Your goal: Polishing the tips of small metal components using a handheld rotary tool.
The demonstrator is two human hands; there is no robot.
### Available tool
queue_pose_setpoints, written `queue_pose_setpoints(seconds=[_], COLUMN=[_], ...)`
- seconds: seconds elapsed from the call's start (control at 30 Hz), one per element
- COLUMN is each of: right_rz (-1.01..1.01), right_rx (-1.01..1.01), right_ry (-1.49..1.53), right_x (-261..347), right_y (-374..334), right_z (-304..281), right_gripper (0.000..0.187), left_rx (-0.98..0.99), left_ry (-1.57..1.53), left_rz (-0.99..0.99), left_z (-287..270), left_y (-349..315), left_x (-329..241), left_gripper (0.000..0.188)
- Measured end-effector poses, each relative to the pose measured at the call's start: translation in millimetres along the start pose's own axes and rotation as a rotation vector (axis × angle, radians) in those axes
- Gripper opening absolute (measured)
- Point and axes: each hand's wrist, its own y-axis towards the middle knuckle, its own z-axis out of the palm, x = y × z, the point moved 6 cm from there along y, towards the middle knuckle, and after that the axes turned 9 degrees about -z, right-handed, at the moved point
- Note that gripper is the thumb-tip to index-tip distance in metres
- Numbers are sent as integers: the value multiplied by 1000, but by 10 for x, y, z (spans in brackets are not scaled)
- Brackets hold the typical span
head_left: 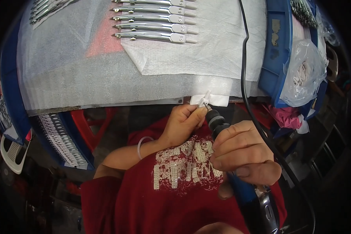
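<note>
Just below the middle of the frame, the left hand (pixel 182 121) pinches a small white plastic piece (pixel 203 100) between thumb and fingertips, holding it just in front of the near edge of the desk (pixel 105 106). The right hand (pixel 243 152), lower right of centre, is wrapped tightly around a handheld rotary tool (pixel 218 124) with a black ribbed nose and a blue body that runs toward the lower right. The tool's thin bit meets the white piece right at the left fingertips; whether it actually touches the plastic is hard to tell at this size. A black power cord (pixel 243 58) runs from the top of the frame down past the right hand to the lower right edge.

A thin white foam sheet (pixel 66 70) covers the desk across the upper half of the picture. At top centre lies a neat row of silver drawing compasses (pixel 156 26) with pale hinged heads, points to the left, one beside the next. At the upper right a blue plastic bin (pixel 279 46) stands on the desk's edge, and a clear plastic bag of small white parts (pixel 304 72) sits against it. In the lower left, a blue crate (pixel 62 144) holds rows of pale metal parts below the desk. The person wears a red shirt (pixel 152 195) with a white print and a clear band (pixel 141 146) on the left wrist.
</note>
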Motion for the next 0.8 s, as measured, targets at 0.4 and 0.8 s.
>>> queue_pose_setpoints(seconds=[0.4, 0.8], right_rz=[-37, -2], right_rx=[-78, -11], right_ry=[-29, 10], right_x=[126, 40], right_y=[-163, -98], right_z=[-135, -136], right_gripper=[54, 49], left_rx=[-12, -2], left_ry=[0, 17], left_rz=[-42, -23], left_z=[43, 18], left_y=[-25, -11], left_x=[-50, -47], left_gripper=[25, 23])
